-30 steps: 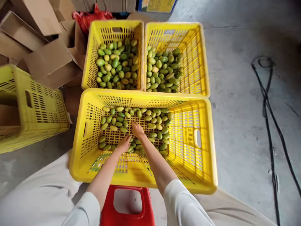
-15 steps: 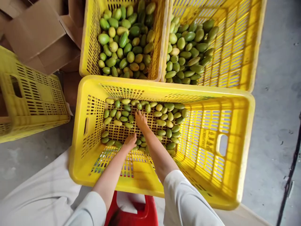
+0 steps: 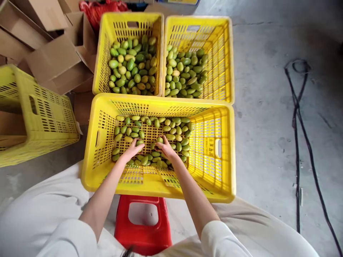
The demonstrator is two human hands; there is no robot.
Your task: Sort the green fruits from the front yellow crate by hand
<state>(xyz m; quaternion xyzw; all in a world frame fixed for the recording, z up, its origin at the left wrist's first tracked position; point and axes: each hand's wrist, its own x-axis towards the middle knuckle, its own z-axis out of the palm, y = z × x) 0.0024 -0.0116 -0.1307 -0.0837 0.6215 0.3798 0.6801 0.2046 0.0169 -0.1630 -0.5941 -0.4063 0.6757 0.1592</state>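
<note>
Both my hands are down inside the near yellow plastic crate (image 3: 158, 191), whose slatted bottom bears many small green oval fruits (image 3: 171, 137), some yellowish. My left hand (image 3: 130, 150) is curled around a green fruit (image 3: 139, 142), thumb on its near side. To the right, my right hand (image 3: 166, 148) grips another green fruit (image 3: 160, 140) between thumb and fingers. Its fingertips are partly hidden. Fruits lie around the crate bottom on all sides of my hands, with bare slats showing between the hands.
Behind stand two more yellow crates, left (image 3: 104, 53) and right (image 3: 218, 71), both holding similar fruits. Cardboard boxes (image 3: 53, 64) and another yellow crate (image 3: 48, 117) are at the left. A red stool (image 3: 143, 232) is before me. Black cable (image 3: 297, 142) lies on the floor at right.
My hands have moved apart, the left one leftward and the right one nearer to me, and each now has a fruit. The view has shifted, showing more floor and stool.
</note>
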